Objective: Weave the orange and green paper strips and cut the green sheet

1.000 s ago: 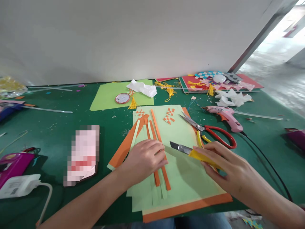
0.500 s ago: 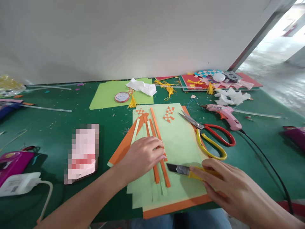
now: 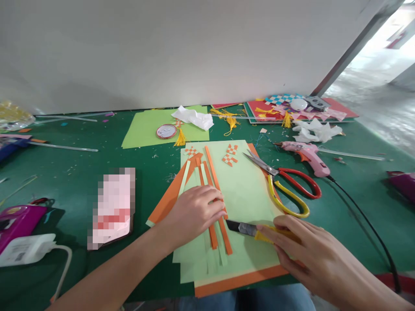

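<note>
My right hand point(image 3: 308, 246) grips a yellow utility knife point(image 3: 269, 233). Its dark blade points left, with the tip close to a long orange paper strip point(image 3: 212, 166). My left hand point(image 3: 197, 209) is closed over several orange and pale green paper strips, its curled fingertips at that orange strip; part of the strips is hidden under the hand. Beneath them lie pale green paper sheets point(image 3: 249, 185), with orange paper point(image 3: 240, 280) showing along the near edge. Small orange-and-white checkered woven pieces point(image 3: 230, 160) rest near the top of the sheets.
Red-and-yellow-handled scissors point(image 3: 275, 172) overlap the sheets' right edge. Beyond them lies a pink glue gun point(image 3: 306, 153) with a black cord. A phone point(image 3: 113, 207) is at left. A lime sheet point(image 3: 142, 127), crumpled tissue point(image 3: 193, 117) and yellow tassels point(image 3: 231, 123) lie toward the wall.
My right hand and the utility knife have shifted very slightly left, bringing the blade tip nearer the orange strip. My left hand stays in place.
</note>
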Demonstrator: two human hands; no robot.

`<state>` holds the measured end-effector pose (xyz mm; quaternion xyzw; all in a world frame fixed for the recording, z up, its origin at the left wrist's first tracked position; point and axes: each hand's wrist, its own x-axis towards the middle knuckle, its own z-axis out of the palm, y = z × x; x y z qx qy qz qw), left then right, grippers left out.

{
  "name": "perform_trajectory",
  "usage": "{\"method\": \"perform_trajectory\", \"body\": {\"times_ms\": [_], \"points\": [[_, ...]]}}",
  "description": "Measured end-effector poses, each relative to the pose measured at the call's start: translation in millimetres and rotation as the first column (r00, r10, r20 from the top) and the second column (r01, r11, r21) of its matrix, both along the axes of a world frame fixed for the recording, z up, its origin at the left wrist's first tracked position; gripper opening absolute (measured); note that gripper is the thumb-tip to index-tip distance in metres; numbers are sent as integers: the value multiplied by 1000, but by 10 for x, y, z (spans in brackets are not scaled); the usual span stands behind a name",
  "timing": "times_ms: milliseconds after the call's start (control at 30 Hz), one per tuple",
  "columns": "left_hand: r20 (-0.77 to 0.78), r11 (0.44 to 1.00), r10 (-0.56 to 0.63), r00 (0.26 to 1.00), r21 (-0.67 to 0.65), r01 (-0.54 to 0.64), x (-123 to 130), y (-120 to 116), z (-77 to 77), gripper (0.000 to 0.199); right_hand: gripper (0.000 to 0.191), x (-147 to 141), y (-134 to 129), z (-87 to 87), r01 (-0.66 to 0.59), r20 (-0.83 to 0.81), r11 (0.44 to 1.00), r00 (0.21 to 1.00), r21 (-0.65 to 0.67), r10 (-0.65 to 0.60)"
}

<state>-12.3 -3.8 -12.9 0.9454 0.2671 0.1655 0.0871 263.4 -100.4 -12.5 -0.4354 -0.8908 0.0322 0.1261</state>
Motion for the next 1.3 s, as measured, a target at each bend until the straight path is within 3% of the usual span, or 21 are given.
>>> {"method": "perform_trajectory", "body": {"times_ms": [400,600,1300], "points": [[12,998,-59,998,13,59,16,-14,-3,21,38,-116,-84,46,-44,-1,998,999,-53,44],[0,998,-57,998,-8,57,14,-13,-7,21,33,-183,-71,45,-83,-2,997,997,3,83],[-5,999,-54,999,-10,54,10,-15,-28,22,34,-218,-96,36,-43,0,997,999,56,43]]}}
